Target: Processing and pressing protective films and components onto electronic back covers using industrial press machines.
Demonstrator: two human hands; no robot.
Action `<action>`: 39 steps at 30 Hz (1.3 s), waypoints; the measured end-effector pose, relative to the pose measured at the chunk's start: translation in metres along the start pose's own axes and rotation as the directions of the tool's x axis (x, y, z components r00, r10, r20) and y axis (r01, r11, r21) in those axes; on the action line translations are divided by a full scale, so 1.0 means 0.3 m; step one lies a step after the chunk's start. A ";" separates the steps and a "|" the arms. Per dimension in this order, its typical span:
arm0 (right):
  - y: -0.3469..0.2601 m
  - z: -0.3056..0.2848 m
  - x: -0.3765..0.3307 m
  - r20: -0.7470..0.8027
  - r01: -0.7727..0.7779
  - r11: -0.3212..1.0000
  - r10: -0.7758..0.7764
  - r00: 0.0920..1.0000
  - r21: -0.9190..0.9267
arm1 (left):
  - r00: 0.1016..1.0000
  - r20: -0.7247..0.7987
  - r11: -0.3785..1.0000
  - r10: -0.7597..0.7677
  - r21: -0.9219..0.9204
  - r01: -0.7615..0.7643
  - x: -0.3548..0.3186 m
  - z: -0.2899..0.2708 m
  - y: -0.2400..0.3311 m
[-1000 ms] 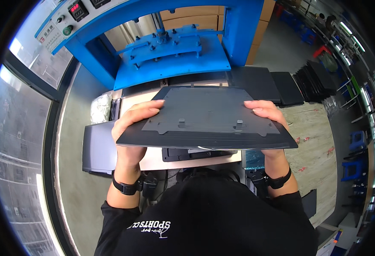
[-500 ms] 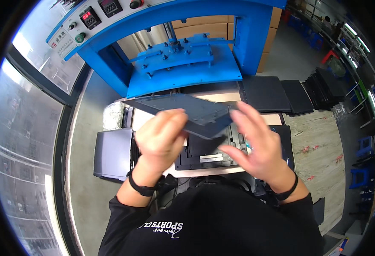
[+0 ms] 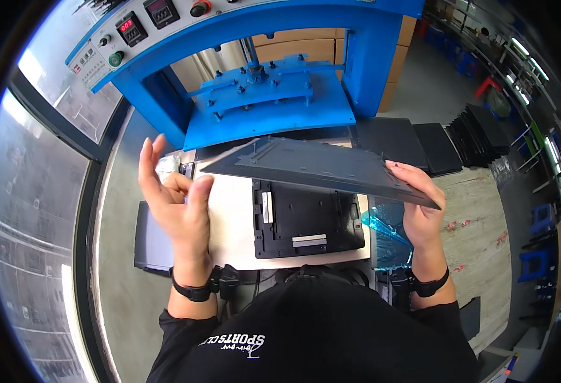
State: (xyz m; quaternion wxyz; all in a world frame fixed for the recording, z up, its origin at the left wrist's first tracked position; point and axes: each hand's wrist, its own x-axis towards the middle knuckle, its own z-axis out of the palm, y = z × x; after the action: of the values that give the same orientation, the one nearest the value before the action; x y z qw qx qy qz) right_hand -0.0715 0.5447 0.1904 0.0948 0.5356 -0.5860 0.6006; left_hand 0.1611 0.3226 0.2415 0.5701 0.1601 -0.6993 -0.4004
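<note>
At the far left a dark flat panel (image 3: 153,237) lay on a lower surface beside the table (image 3: 232,220). The left hand (image 3: 175,201) was raised over the table's near-left part, fingers spread and empty, just clear of the near corner of the large grey panel (image 3: 319,167). That panel hung in the air, tilted, gripped only at its right end by the right hand (image 3: 421,207), fingers closed on the edge. Under it a black fixture tray (image 3: 306,220) sat on the table, empty, in front of the blue press (image 3: 268,96). To judge by this, the panel was not yet seated in the tray; placing it remained. Blue film (image 3: 389,233) lay by the tray, and stacked black panels (image 3: 433,147) waited at right.
</note>
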 end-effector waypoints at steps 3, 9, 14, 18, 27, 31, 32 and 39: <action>-0.002 0.002 0.005 0.030 0.009 0.989 -0.014 0.999 0.145 | 0.930 0.365 0.976 -0.038 -0.187 0.113 -0.005 -0.033 -0.024; -0.009 0.030 -0.007 0.014 0.052 0.966 -0.058 0.998 0.255 | 0.931 0.340 0.980 0.137 -0.182 -0.078 -0.019 0.028 -0.031; -0.010 0.030 0.002 0.028 0.014 0.981 -0.020 0.999 0.193 | 0.925 0.348 0.971 0.149 -0.229 -0.071 -0.016 0.031 -0.054; -0.023 0.009 -0.004 0.058 -0.192 0.974 0.187 0.981 0.119 | 0.924 0.338 0.974 0.179 -0.196 -0.117 -0.013 0.028 -0.079; -0.166 0.168 0.100 0.322 0.244 0.898 -0.124 0.938 -0.365 | 0.817 0.511 0.769 0.266 0.399 -0.500 -0.022 0.120 0.032; -0.136 0.163 0.114 0.290 0.207 0.914 -0.104 0.951 -0.349 | 0.781 0.444 0.675 0.440 0.411 -0.613 -0.010 0.120 0.023; -0.130 0.134 0.115 0.295 0.220 0.912 -0.117 0.948 -0.346 | 0.874 0.207 0.812 0.441 0.323 -0.486 -0.018 0.102 -0.013; -0.061 0.082 0.114 0.198 0.286 0.957 -0.273 0.942 -0.044 | 0.892 0.444 0.996 0.086 -0.057 -0.068 0.077 -0.029 -0.044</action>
State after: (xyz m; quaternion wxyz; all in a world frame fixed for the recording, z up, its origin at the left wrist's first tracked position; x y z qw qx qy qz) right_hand -0.0587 0.5128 0.2208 0.1421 0.6644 -0.5317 0.5056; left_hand 0.1592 0.2953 0.2473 0.4133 0.0247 -0.8088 -0.4176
